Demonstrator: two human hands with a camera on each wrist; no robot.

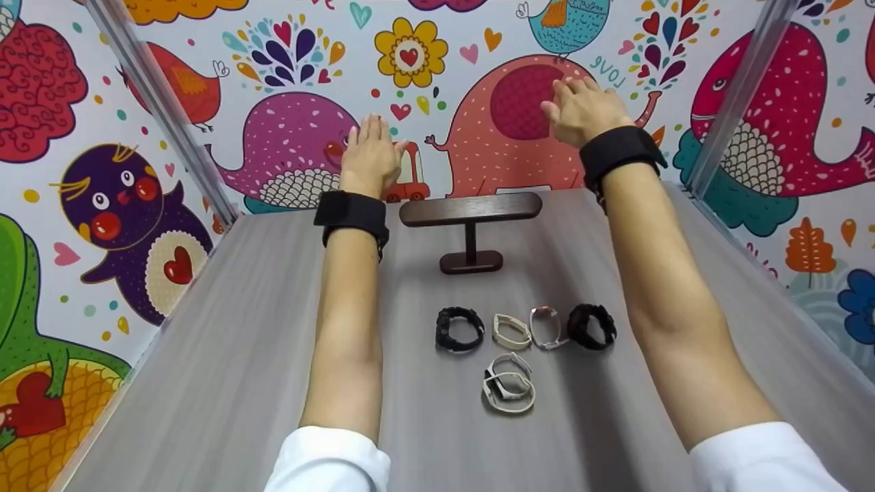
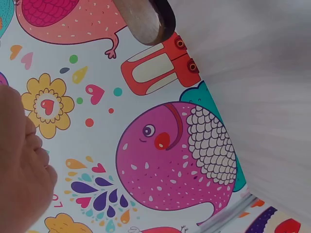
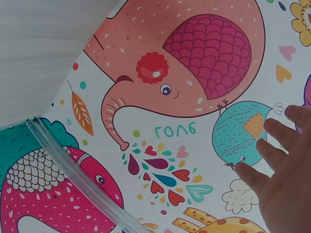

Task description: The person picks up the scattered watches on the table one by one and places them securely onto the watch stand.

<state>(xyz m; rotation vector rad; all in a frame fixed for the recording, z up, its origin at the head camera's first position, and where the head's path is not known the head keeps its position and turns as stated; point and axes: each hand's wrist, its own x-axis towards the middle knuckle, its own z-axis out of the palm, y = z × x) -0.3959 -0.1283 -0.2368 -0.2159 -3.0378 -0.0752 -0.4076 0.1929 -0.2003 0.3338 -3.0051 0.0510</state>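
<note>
Both arms reach forward over the table in the head view. My left hand [image 1: 371,156] is held out with its fingers extended, left of a dark wooden T-shaped stand [image 1: 472,209]. Higher and to the right, my right hand [image 1: 586,109] holds nothing, its fingers spread a little. Between the forearms lie a black watch [image 1: 459,329], a cream band [image 1: 511,332], a thin pinkish band [image 1: 546,328] and another black watch [image 1: 592,326] in a row. Nearer to me, a white-strapped band [image 1: 509,384] forms overlapping loops. In the left wrist view the stand's bar end [image 2: 153,22] shows at the top.
Printed cartoon panels [image 1: 410,102] enclose the grey table [image 1: 225,355] at the back and both sides. Metal corner posts [image 1: 164,109] stand where the panels meet. Each wrist wears a black strap [image 1: 352,213].
</note>
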